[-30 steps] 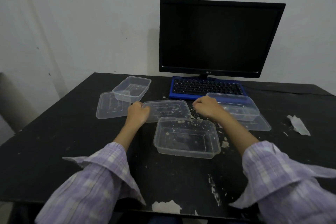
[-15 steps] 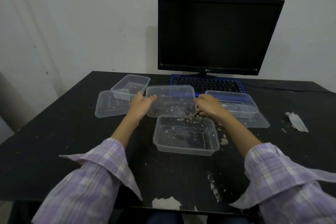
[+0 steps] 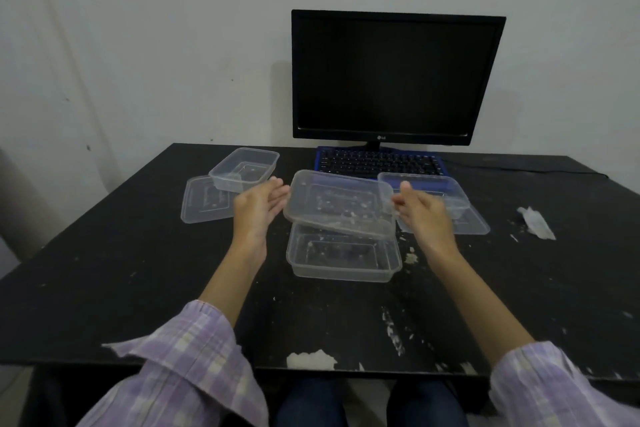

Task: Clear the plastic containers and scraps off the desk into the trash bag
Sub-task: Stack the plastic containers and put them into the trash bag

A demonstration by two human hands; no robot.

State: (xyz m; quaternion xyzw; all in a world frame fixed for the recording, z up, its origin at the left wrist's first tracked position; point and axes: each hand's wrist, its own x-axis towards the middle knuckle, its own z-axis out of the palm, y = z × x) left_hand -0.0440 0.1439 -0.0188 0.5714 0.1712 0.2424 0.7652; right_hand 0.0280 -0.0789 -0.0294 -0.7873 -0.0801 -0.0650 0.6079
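Observation:
I hold a clear plastic lid (image 3: 339, 204), speckled with food scraps, between both hands, lifted and tilted above an open clear container (image 3: 343, 262) at the desk's middle. My left hand (image 3: 259, 206) presses its left edge and my right hand (image 3: 424, 215) grips its right edge. A second container (image 3: 244, 168) sits at the back left, partly on a flat lid (image 3: 202, 203). A third container (image 3: 436, 189) rests on another lid (image 3: 476, 224) behind my right hand. Crumbs (image 3: 410, 257) lie right of the middle container. No trash bag is in view.
A dark monitor (image 3: 394, 76) stands at the back with a blue-edged keyboard (image 3: 377, 163) in front of it. A crumpled white scrap (image 3: 535, 227) lies at the right. The black desk (image 3: 121, 270) is scuffed, with white chips along its front edge.
Both hands took the scrap-speckled lid off the desk, lifted it and brought it toward me, so it now hangs tilted over the middle container.

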